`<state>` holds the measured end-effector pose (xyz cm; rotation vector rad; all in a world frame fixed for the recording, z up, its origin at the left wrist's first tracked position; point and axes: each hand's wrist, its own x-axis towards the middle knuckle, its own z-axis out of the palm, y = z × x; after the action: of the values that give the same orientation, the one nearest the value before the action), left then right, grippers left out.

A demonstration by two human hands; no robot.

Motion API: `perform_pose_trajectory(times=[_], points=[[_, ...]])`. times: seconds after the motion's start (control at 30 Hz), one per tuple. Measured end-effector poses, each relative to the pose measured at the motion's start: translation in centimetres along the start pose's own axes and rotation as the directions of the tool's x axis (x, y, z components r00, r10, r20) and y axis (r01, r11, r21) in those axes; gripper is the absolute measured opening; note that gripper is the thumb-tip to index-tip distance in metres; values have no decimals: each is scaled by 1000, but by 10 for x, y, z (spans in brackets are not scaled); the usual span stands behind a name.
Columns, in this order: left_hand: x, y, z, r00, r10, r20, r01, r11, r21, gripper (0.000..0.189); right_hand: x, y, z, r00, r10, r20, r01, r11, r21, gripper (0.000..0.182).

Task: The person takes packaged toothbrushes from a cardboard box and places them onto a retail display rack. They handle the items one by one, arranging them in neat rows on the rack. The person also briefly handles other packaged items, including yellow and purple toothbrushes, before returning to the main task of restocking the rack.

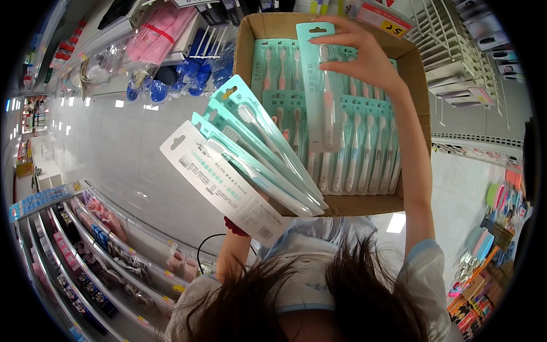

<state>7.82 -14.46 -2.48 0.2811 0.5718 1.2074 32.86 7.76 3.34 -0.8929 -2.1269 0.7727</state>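
Observation:
My right hand [359,55] grips the top of a carded toothbrush pack [316,85] and holds it upright over an open cardboard box [414,128]. Rows of similar toothbrush packs [363,145] with teal cards stand in the box. My left hand [280,128] is mostly hidden behind a fan of several toothbrush packs [256,141] that it holds at the box's left side; a few fingertips show between the fan and the box. The lowest pack [222,184] in the fan turns its white printed back upward. A dark red band [236,226] is around my left wrist.
Metal display hooks [461,47] and a price sign [380,19] are beyond the box and to its right. Pink cloth goods [160,34] and bagged blue items [188,77] hang at the upper left. Stocked shelves [111,239] stand at the lower left, with mixed goods [483,252] at the right.

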Motion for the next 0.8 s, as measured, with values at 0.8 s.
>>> perform_pose_trajectory(times=[0.8], points=[[-2,0,-3,997,-55,47,57,997,-53,67,-37,2,157,987,57,153,7,921,-389,69]])
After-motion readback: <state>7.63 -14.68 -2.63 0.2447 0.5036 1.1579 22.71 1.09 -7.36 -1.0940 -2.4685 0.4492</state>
